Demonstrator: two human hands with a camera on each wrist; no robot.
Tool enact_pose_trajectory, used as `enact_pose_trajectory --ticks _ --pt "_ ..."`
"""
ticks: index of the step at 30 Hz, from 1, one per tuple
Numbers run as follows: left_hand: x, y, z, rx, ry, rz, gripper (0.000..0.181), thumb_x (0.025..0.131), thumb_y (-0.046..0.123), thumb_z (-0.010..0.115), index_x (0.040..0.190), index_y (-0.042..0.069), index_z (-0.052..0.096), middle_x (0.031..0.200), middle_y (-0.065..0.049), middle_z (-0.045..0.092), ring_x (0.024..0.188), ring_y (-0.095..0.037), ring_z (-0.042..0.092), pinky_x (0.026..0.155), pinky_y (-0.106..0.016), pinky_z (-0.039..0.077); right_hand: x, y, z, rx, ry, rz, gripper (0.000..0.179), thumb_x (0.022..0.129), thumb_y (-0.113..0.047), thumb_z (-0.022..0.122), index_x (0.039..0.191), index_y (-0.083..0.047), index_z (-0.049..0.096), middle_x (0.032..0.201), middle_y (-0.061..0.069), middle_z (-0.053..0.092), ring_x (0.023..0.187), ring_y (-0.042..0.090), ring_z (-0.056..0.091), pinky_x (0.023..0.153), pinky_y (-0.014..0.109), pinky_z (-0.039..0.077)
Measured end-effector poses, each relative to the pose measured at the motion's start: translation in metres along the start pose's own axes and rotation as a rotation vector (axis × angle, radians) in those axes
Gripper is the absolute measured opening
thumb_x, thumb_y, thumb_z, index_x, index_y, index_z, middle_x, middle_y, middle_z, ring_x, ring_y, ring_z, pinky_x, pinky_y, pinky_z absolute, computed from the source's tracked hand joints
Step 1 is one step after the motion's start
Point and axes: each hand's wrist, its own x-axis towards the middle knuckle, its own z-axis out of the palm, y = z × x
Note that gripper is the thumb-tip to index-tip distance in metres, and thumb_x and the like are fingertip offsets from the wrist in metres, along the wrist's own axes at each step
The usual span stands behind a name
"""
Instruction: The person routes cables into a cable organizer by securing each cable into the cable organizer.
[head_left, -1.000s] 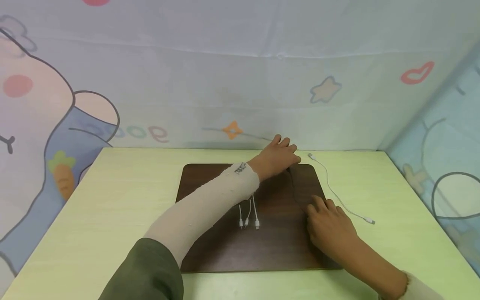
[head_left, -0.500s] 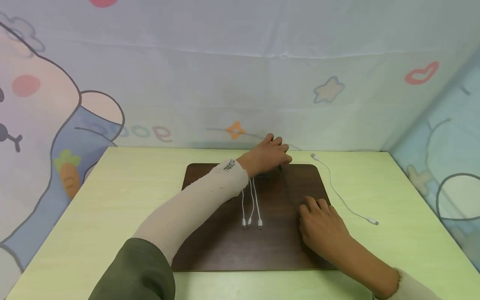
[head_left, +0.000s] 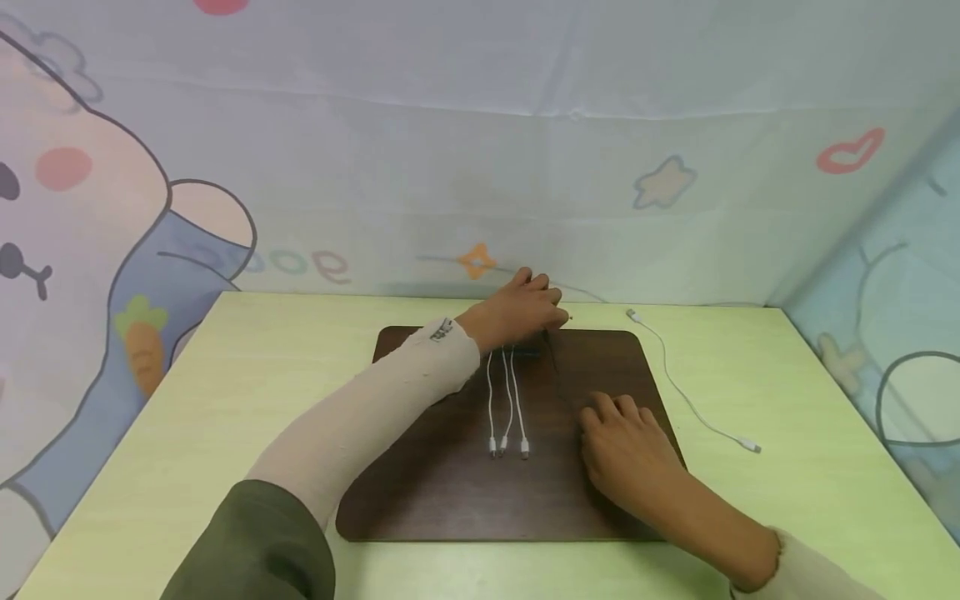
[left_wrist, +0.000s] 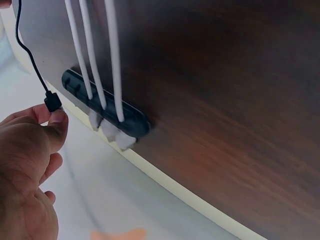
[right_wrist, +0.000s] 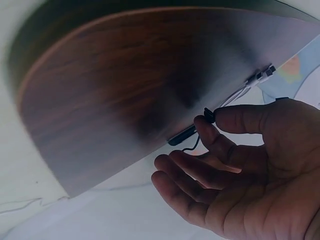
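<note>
A thin black cable is stretched between my hands over the dark wood-grain board. My left hand, at the board's far edge, pinches one black plug between thumb and finger. Nearer the front right, my right hand pinches the cable's other black end with thumb and forefinger, its other fingers loosely bent. Beside the left hand, a black cable clip on the board holds three white cables in its slots. Two slots at the end closest to the left hand show no cable.
Another white USB cable lies on the pale table, right of the board. The white cables' small plugs point towards the front on the board. Behind the table hangs a printed cloth.
Both hands have moved left over the board with the black cable between them. More of the three white cables now shows beside the left forearm.
</note>
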Motion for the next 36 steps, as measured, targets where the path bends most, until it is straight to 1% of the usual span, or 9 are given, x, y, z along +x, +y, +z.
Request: enact_pose_trajectory --ticks 6,10,14,19,22,25,28,34,36 --pt "-0.006 -0.007 0.004 -0.015 0.014 0.013 0.015 0.112 0.023 0.063 0.117 0.027 0.076 0.121 0.001 0.067 0.103 -0.019 0.034 0.102 -0.041 0.023 0.005 -0.006 0.0 -0.004 -0.004 -0.018 0.01 0.102 -0.01 0.077 0.107 -0.004 0.07 0.131 0.018 0.071 0.113 0.041 0.067 0.087 0.052 0.06" --pt "-0.012 -0.011 0.006 0.005 0.014 0.014 0.015 0.112 0.026 0.061 0.116 0.028 0.076 0.118 0.001 0.066 0.101 -0.019 0.031 0.1 -0.041 0.022 0.008 -0.009 0.0 0.002 0.009 -0.036 0.009 0.101 -0.008 0.076 0.105 -0.004 0.07 0.131 0.017 0.072 0.112 0.04 0.067 0.086 0.051 0.06" --pt "-0.015 -0.014 0.009 0.021 0.014 0.022 0.016 0.113 0.024 0.062 0.117 0.03 0.077 0.117 0.001 0.066 0.101 -0.019 0.03 0.1 -0.041 0.02 0.011 -0.011 0.001 0.005 0.023 -0.052 0.008 0.1 -0.007 0.077 0.104 -0.004 0.07 0.131 0.017 0.072 0.112 0.04 0.067 0.085 0.051 0.06" --pt "-0.016 -0.015 0.01 0.041 0.02 0.05 0.017 0.111 0.021 0.065 0.116 0.031 0.077 0.117 -0.001 0.066 0.1 -0.019 0.032 0.1 -0.042 0.023 0.012 -0.013 0.0 0.002 0.025 -0.075 0.01 0.1 -0.007 0.078 0.105 -0.003 0.071 0.132 0.018 0.072 0.109 0.04 0.066 0.085 0.051 0.059" --pt "-0.013 -0.015 0.011 0.087 0.02 0.066 0.02 0.111 0.019 0.065 0.12 0.032 0.077 0.12 -0.001 0.067 0.102 -0.02 0.036 0.102 -0.042 0.027 0.011 -0.013 0.0 -0.003 0.033 -0.083 0.011 0.1 -0.008 0.078 0.107 -0.004 0.072 0.131 0.017 0.072 0.108 0.039 0.067 0.083 0.05 0.059" --pt "-0.01 -0.014 0.012 0.146 0.037 0.085 0.025 0.111 0.017 0.064 0.125 0.033 0.078 0.123 0.0 0.069 0.108 -0.021 0.046 0.105 -0.042 0.032 0.01 -0.012 0.001 -0.01 0.045 -0.088 0.012 0.099 -0.009 0.079 0.108 -0.004 0.072 0.131 0.017 0.072 0.107 0.038 0.067 0.081 0.048 0.059" --pt "-0.007 -0.011 0.011 0.214 0.053 0.107 0.029 0.111 0.016 0.066 0.128 0.036 0.079 0.126 0.002 0.071 0.113 -0.022 0.053 0.105 -0.041 0.034 0.009 -0.012 0.001 -0.019 0.047 -0.091 0.012 0.099 -0.009 0.079 0.108 -0.005 0.073 0.131 0.017 0.073 0.107 0.038 0.068 0.081 0.048 0.059" --pt "-0.004 -0.007 0.008 0.338 0.07 0.145 0.027 0.112 0.017 0.067 0.121 0.038 0.083 0.126 0.006 0.073 0.117 -0.021 0.056 0.108 -0.041 0.038 0.011 -0.016 -0.001 -0.018 0.031 -0.093 0.013 0.096 -0.009 0.081 0.105 -0.005 0.071 0.128 0.017 0.072 0.106 0.039 0.068 0.083 0.05 0.06" --pt "-0.003 -0.006 0.009 0.362 0.052 0.148 0.027 0.113 0.017 0.065 0.118 0.036 0.083 0.127 0.007 0.073 0.119 -0.021 0.057 0.112 -0.042 0.039 0.013 -0.019 -0.001 -0.021 0.037 -0.099 0.014 0.095 -0.009 0.082 0.103 -0.006 0.071 0.125 0.015 0.072 0.105 0.038 0.067 0.082 0.049 0.059"
